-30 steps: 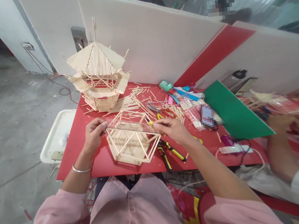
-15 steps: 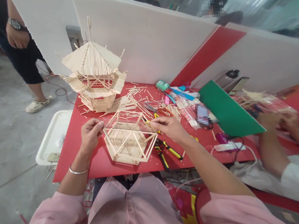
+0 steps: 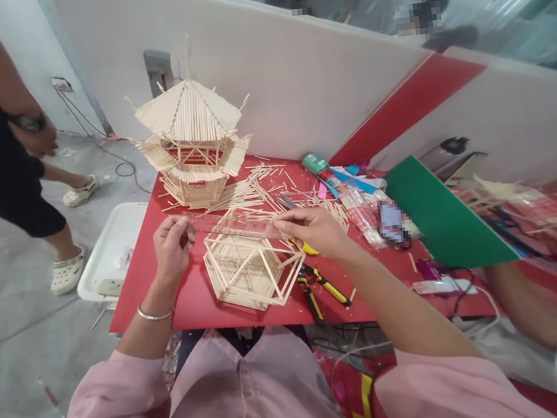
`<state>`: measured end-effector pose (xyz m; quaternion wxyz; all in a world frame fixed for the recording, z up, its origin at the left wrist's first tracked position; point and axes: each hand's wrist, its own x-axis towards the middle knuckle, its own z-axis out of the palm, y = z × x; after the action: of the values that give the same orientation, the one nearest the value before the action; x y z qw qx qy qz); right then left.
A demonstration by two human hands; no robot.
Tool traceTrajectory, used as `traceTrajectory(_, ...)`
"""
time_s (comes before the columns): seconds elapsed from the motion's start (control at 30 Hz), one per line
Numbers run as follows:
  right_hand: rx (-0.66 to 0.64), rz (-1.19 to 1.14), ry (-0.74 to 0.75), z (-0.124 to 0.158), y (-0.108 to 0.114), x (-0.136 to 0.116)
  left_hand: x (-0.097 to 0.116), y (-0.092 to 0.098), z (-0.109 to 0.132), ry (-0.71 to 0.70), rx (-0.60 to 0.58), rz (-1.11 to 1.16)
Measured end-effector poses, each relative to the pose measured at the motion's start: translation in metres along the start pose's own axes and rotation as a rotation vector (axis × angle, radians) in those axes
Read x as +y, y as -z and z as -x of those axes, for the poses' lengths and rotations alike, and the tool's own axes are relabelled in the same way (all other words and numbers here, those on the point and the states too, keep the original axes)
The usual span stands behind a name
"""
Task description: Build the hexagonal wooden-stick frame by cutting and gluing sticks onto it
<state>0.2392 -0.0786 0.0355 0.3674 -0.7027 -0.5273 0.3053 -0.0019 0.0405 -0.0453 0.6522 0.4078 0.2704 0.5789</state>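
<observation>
A clear plastic ruler (image 3: 233, 225) spans the space between my hands. My left hand (image 3: 174, 242) pinches its left end, with the fingers curled. At the other end, my right hand (image 3: 311, 229) grips it between thumb and fingers. Just below the ruler, a hexagonal frame of thin wooden sticks (image 3: 245, 273) rests on the red tabletop, its base filled with sticks. Behind it stands a tiered stick pavilion (image 3: 193, 121) with a pointed roof. Pliers with yellow and black handles (image 3: 325, 287) lie right of the frame, partly beneath my right forearm.
Loose sticks (image 3: 241, 195) are scattered behind the frame. Toward the right lie a green can (image 3: 314, 163), bagged sticks (image 3: 359, 210) and a green board (image 3: 448, 216). A white tray (image 3: 89, 274) stands left of the table. One person stands at left; a co-worker's arms (image 3: 525, 301) are at right.
The ruler has been raised off the stick frame and sits slightly behind it, still in both hands. The view has shifted left, and the person at left has come closer.
</observation>
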Motion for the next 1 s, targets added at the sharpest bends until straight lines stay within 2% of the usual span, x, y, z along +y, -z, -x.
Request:
traceTrajectory(0.1, -0.114, -0.077, -0.041, -0.004, -0.014, -0.004, -0.001, 0.001, -0.002, 0.003, 0.041, 0.037)
traceTrajectory(0.23, -0.177, -0.027, 0.076, -0.015, -0.026, -0.011, -0.005, 0.004, -0.008, 0.021, 0.086, 0.077)
traceTrajectory(0.33, -0.188, 0.012, 0.126, -0.020, -0.029, -0.013, -0.006, 0.007, -0.010, 0.028, 0.110, 0.091)
traceTrajectory(1.0, -0.155, -0.032, 0.125, -0.023, -0.036, -0.002, -0.001, 0.004, -0.007, 0.069, 0.132, 0.118)
